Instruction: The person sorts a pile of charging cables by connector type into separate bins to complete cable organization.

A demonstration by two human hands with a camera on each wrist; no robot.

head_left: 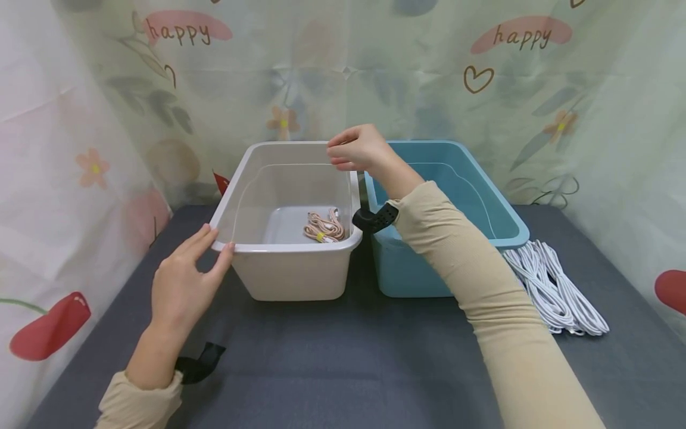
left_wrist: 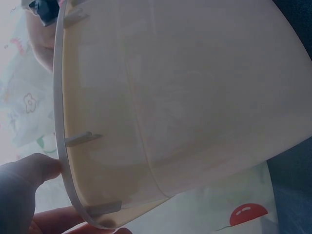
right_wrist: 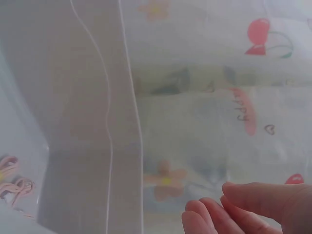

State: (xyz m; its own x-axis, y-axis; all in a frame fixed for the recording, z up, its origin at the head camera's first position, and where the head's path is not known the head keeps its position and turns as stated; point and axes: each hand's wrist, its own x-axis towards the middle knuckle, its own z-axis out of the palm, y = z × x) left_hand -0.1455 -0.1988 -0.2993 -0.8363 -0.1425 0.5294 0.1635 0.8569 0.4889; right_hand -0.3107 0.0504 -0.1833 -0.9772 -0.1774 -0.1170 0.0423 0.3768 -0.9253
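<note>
My left hand (head_left: 182, 280) holds the front left corner of a beige plastic bin (head_left: 292, 271), thumb and fingers at its rim; the left wrist view shows the thumb (left_wrist: 46, 168) against that rim. Inside the bin's right side lies a pinkish coiled cable (head_left: 324, 226) with a yellow tie, also partly seen in the right wrist view (right_wrist: 17, 183). My right hand (head_left: 361, 146) is raised above the bin's back right rim, fingers loosely bent, with nothing visible in it. In the right wrist view that hand (right_wrist: 243, 209) has its thumb near the fingers.
A blue bin (head_left: 415, 268) stands close beside the beige one, partly behind my right forearm. Bundled white cords (head_left: 560, 292) lie on the dark tabletop (head_left: 321, 357) to its right. A printed curtain (head_left: 343, 71) hangs behind and at both sides.
</note>
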